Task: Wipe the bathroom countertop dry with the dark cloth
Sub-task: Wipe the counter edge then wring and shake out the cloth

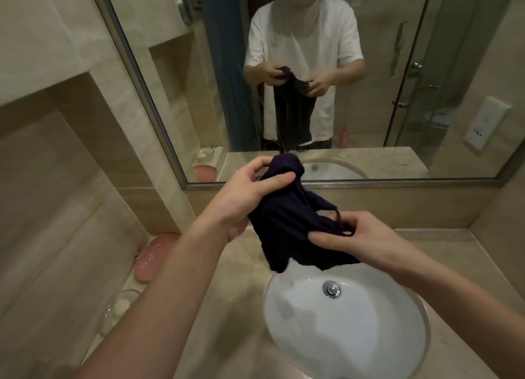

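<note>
Both hands hold the dark cloth bunched above the sink, left hand gripping its top, right hand pinching an edge; wiping the tabletop below likely comes next.

cloth: dark purple-black, plain, gripped between both hands
sink: white, below the grip
countertop: beige marbled
dish: pink, left of the grip
shirt: white, mirrored
</note>
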`<state>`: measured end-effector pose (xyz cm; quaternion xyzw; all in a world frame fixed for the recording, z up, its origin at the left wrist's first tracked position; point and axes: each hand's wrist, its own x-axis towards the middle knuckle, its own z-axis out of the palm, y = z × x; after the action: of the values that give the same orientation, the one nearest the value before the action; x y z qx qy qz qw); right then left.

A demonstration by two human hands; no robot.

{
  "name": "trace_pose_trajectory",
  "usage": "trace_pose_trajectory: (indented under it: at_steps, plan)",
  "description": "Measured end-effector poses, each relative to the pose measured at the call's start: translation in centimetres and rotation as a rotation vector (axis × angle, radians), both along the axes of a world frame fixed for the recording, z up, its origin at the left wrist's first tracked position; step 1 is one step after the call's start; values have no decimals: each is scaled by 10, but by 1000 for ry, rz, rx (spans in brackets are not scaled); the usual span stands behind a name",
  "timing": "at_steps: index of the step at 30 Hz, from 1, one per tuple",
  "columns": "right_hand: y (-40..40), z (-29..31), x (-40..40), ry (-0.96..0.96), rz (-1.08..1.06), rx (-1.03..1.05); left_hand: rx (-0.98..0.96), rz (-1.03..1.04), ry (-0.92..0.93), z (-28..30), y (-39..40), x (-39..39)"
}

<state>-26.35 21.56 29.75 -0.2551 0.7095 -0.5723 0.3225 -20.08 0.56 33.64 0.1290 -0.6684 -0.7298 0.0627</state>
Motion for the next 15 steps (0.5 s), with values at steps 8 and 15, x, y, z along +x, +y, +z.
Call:
trace_pose_trajectory:
  at_steps: [8, 15]
  plan:
    - [-5, -7, -5, -463, -67, -284, 372, 46, -326, -113, 35, 2]
    - [3, -15, -6, -767, -267, -380, 676, -139, -509, -181, 80, 18]
